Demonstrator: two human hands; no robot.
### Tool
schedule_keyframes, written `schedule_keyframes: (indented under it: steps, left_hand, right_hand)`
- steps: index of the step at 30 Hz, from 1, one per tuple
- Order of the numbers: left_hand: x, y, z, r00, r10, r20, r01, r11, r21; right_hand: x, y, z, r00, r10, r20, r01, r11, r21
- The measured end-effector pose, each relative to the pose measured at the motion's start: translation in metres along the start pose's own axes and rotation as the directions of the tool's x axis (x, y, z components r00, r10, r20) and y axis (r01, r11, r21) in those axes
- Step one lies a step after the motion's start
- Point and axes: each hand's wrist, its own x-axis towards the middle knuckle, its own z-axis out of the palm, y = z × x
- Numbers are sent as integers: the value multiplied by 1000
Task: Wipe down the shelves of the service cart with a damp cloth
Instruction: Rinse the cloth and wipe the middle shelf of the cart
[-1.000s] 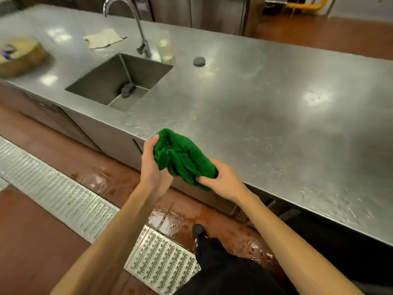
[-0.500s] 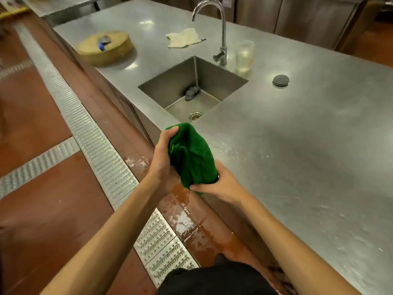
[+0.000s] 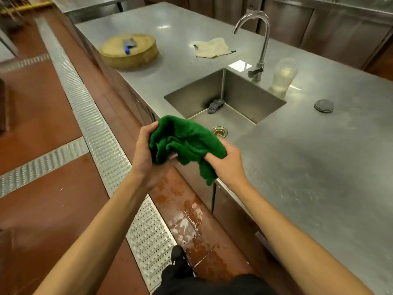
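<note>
Two bare hands hold a bunched green cloth (image 3: 187, 143) just in front of the sink's (image 3: 244, 92) near corner. The left hand (image 3: 146, 158) grips its left side with curled fingers, and the right hand (image 3: 228, 167) clutches its right fold. A steel scourer (image 3: 215, 105) lies inside the sink, and a beige rag (image 3: 212, 47) lies behind it.
</note>
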Motion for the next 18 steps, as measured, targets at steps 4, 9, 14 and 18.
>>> schedule_keyframes:
  steps: [4, 9, 14, 18]
  left_hand:
    - [37, 37, -43, 999, -42, 24, 41, 997, 71]
    - [84, 70, -89, 997, -67, -48, 78, 956, 282]
    - [128, 90, -112, 994, 105, -33, -70, 832, 551]
    - [166, 99, -100, 971, 164, 175, -239, 707, 665]
  right_hand:
    - [47, -30, 35, 996, -13, -86, 18, 998, 56]
    - [101, -66, 76, 987, -56, -153, 72, 992, 102]
    - [145, -85, 105, 976, -83, -201, 100, 992, 77]
    - [180, -85, 115, 958, -31, -285, 69, 990, 126]
